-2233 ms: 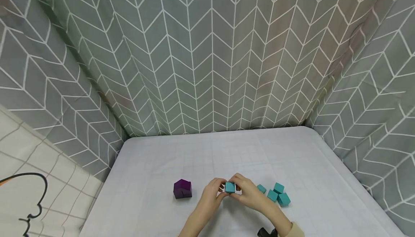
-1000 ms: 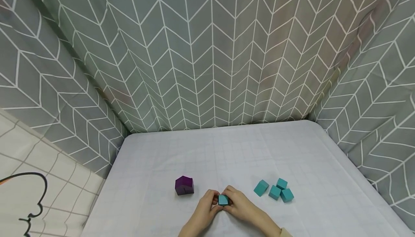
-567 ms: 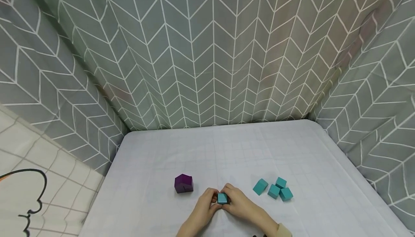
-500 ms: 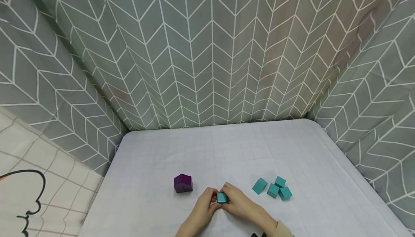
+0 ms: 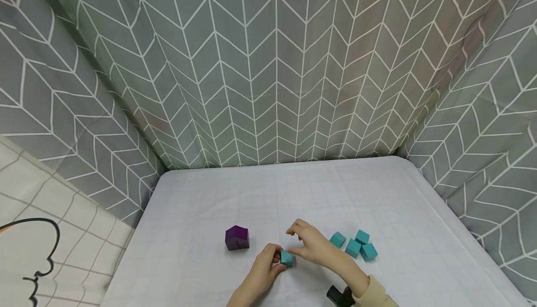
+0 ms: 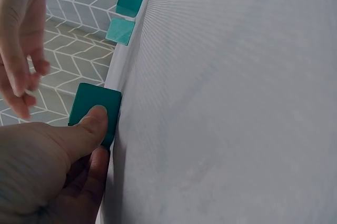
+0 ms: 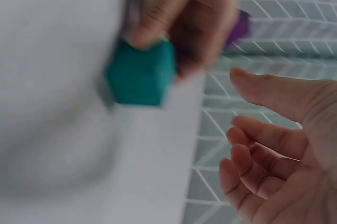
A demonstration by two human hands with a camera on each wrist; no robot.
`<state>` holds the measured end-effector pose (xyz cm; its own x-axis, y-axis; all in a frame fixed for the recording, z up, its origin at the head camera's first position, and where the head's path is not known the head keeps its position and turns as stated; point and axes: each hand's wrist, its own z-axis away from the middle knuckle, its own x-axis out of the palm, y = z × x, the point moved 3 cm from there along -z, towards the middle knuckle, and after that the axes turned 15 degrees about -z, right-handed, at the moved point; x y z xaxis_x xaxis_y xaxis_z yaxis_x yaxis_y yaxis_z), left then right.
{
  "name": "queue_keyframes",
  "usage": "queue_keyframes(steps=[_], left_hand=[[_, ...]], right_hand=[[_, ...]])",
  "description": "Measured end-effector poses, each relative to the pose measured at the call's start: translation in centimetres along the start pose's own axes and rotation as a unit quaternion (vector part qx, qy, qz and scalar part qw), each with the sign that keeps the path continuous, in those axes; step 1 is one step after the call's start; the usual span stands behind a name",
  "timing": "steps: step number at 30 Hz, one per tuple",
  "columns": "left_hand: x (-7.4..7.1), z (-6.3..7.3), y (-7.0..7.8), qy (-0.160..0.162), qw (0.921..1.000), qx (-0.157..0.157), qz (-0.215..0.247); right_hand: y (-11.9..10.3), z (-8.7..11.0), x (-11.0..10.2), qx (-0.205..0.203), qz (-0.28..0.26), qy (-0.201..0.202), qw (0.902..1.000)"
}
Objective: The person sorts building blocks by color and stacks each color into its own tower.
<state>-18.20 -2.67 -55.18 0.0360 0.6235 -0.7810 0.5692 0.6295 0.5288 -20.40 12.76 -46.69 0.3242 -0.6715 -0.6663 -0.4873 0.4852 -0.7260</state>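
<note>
Near the front of the white table, my left hand (image 5: 262, 268) pinches a teal block (image 5: 287, 258) between thumb and fingers. In the left wrist view the thumb lies on the face of this block (image 6: 95, 105), which is at the tabletop. My right hand (image 5: 315, 246) is just right of the block and a little above it, thumb and fingers apart, holding nothing. In the right wrist view the block (image 7: 141, 74) is blurred and the right fingers (image 7: 263, 155) are loosely bent in the air. Left of both hands stands a purple house-shaped block (image 5: 237, 238).
Several more teal blocks lie to the right of my right hand, among them a front one (image 5: 369, 252) and a back one (image 5: 362, 237). A black device (image 5: 340, 296) is at the right wrist. Patterned curtains (image 5: 272, 87) rise behind the white table (image 5: 201, 204).
Both hands were on the teal block, which came down toward me. Now my right hand has let go and moved up and to the right; the left keeps its grip.
</note>
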Motion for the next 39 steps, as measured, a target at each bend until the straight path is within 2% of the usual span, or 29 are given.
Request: queue_keyframes(steps=[6,13,17,23,29,39], left_hand=[[0.2,0.0,-0.2,-0.028,0.9988,-0.041,-0.001],[0.2,-0.2,-0.4,-0.041,0.9977,-0.054,0.006],[0.1,-0.2,-0.4,-0.046,0.9972,-0.058,0.011],[0.2,-0.1,-0.3,-0.05,0.9964,-0.065,0.022],[0.2,-0.1,-0.3,-0.053,0.9963,-0.065,0.019],[0.1,-0.1,-0.3,-0.057,0.9955,-0.071,0.025]], right_hand=[[0.6,0.7,-3.6,-0.014,0.018,0.104,0.9943],[3.5,3.4,-7.5,0.025,0.038,0.198,0.9791],[5.5,5.5,-8.7,0.052,0.06,0.226,0.9708],[8.1,8.5,-9.2,0.135,0.076,0.225,0.962],[10.0,10.2,-8.9,0.201,0.062,0.203,0.9564],[11.0,10.5,-8.5,0.238,0.035,0.189,0.9521]])
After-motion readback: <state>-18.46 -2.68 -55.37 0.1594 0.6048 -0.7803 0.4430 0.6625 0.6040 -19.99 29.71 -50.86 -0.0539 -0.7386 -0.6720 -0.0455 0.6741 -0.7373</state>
